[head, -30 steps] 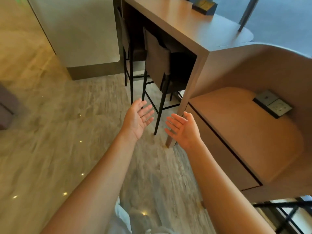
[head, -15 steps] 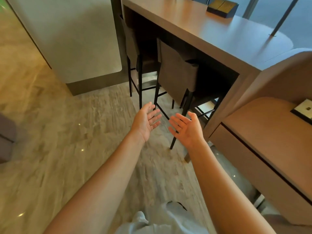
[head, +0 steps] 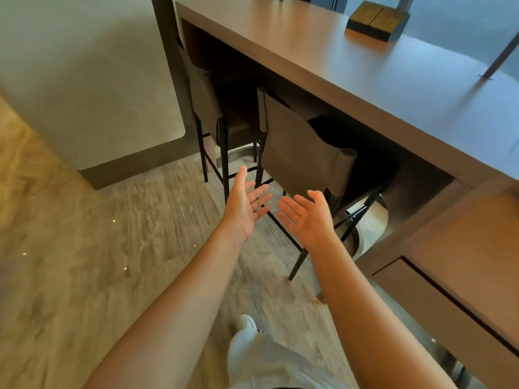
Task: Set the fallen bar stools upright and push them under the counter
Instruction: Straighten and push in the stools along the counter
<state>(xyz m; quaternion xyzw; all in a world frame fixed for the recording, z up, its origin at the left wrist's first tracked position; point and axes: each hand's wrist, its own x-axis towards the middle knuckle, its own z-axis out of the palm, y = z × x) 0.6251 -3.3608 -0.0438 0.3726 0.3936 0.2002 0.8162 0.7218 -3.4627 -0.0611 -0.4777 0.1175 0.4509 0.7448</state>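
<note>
Two brown bar stools with thin black legs stand upright under the long wooden counter [head: 337,54]. The nearer stool [head: 303,155] shows its backrest towards me; the farther stool [head: 205,99] stands behind it to the left. My left hand [head: 247,203] and my right hand [head: 307,217] are both stretched out, palms facing each other, fingers straight and holding nothing. They hover a short way in front of the nearer stool's backrest without touching it.
A dark box [head: 376,19] sits on the counter's far end. A lower wooden cabinet [head: 463,265] adjoins the counter at the right. A pale wall panel [head: 92,80] stands at the left. Marbled floor [head: 98,262] spreads to the left. My trouser leg and shoe [head: 247,324] show below.
The view has swung right and closer to the counter, so the stools now appear larger and nearer. Both hands stay outstretched and empty, now closer to the nearer stool's backrest.
</note>
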